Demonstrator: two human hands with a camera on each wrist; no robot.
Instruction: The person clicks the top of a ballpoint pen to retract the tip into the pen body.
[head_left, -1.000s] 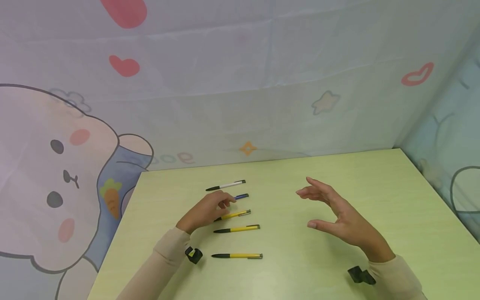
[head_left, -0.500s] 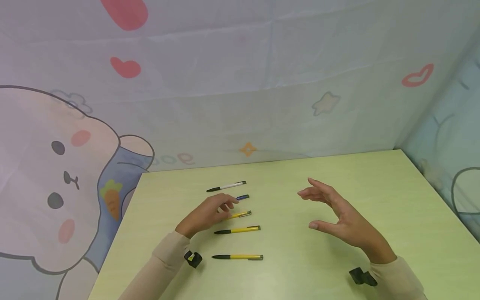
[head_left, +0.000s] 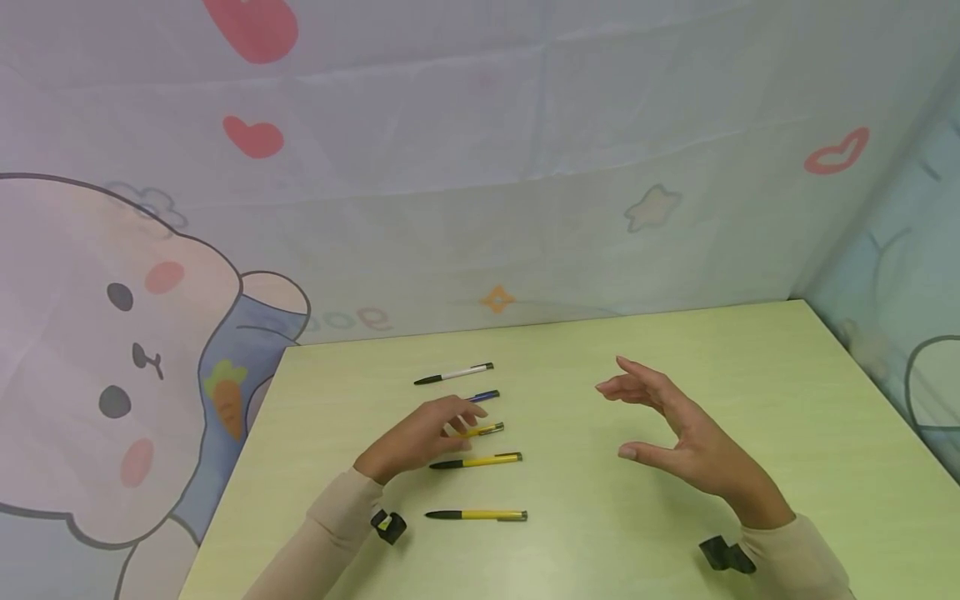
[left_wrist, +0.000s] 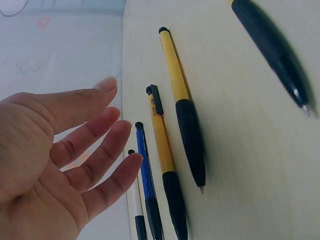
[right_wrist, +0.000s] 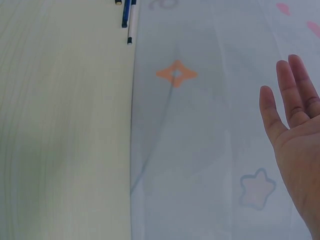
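My left hand [head_left: 423,435] is over the column of pens, its fingers loosely bent and holding nothing. In the head view it overlaps a yellow pen [head_left: 491,429] and the blue pen [head_left: 486,395], hiding their left parts. The left wrist view shows the palm and fingers apart from the blue pen [left_wrist: 145,162]. Behind the hand lies a white pen [head_left: 453,373] with a black grip. Nearer are two more yellow pens, the middle one [head_left: 480,460] close by the thumb and the front one [head_left: 476,515]. My right hand [head_left: 678,429] is raised at the right, thumb and fingers spread, nothing between them.
The pale yellow-green table [head_left: 570,542] ends at a printed cloth backdrop [head_left: 450,208] behind, and another cloth [head_left: 922,275] stands along the right. A small black device [head_left: 388,527] sits at the left wrist, another [head_left: 726,554] at the right wrist.
My left hand has shifted slightly right and towards me, from over the blue pen to over the nearer yellow pen. The right hand and the pens stay in place.
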